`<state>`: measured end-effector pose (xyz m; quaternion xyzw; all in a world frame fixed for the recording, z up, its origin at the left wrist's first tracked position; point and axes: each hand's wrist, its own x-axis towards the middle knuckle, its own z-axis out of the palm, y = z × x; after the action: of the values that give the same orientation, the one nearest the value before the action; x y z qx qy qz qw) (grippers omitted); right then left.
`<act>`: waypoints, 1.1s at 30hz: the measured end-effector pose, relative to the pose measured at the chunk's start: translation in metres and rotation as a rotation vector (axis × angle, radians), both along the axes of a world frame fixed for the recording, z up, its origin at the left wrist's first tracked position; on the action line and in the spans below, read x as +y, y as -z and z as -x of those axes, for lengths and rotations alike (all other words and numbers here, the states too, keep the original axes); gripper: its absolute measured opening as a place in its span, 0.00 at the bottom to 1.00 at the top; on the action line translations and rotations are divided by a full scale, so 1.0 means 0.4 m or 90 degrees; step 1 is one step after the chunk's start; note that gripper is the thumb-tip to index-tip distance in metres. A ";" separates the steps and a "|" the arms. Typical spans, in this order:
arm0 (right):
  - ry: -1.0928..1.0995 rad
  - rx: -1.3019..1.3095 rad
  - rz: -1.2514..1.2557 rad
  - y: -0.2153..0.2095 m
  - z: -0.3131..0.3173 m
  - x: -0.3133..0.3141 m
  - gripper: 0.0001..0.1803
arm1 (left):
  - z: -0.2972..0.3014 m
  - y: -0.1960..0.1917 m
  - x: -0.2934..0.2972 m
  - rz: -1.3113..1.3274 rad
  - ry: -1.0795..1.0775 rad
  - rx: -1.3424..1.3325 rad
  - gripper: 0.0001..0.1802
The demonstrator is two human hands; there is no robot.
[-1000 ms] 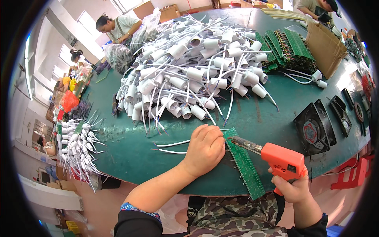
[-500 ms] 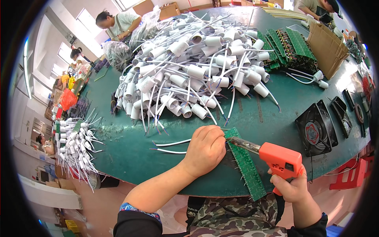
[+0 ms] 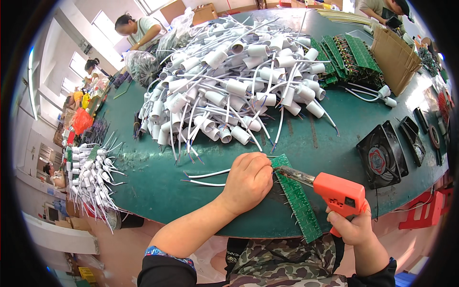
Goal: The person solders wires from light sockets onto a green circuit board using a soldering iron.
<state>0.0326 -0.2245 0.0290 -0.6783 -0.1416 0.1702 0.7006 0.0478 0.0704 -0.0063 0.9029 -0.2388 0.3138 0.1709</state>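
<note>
My right hand (image 3: 351, 225) grips a red pistol-shaped soldering gun (image 3: 337, 193) from below. Its metal barrel points left, with the tip at the upper end of a long green circuit board (image 3: 299, 201). Close by that tip, my left hand (image 3: 248, 182) is closed in a pinch against the board's upper left edge. Two white wires (image 3: 208, 182) run into the left hand from the left, their bare, coloured tips lying on the table. What the left fingertips pinch is hidden behind the knuckles. Thin leads stick out along the board's left side.
Ahead rises a large pile of white lamp sockets with wires (image 3: 234, 86). Stacked green boards (image 3: 351, 57) stand behind it on the right, by a cardboard box (image 3: 394, 60). A black fan (image 3: 382, 155) sits right of the gun. More wired white parts (image 3: 93, 172) hang at the left edge.
Both my hands, the soldering gun and the board hold their places. At the far left, a co-worker's arm has shifted over the bags.
</note>
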 end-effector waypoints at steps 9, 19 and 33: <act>-0.005 0.015 -0.006 -0.014 0.000 0.003 0.20 | 0.001 0.002 0.000 -0.001 -0.004 0.005 0.14; 0.073 0.006 -0.048 -0.020 0.021 -0.047 0.24 | 0.003 -0.001 -0.001 0.005 -0.005 0.007 0.13; 0.062 0.022 -0.064 -0.029 0.024 -0.038 0.25 | 0.000 0.001 -0.004 0.014 -0.005 -0.001 0.13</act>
<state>0.0231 -0.2397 0.0405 -0.6456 -0.1047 0.1399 0.7434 0.0479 0.0690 -0.0068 0.9015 -0.2322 0.3179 0.1795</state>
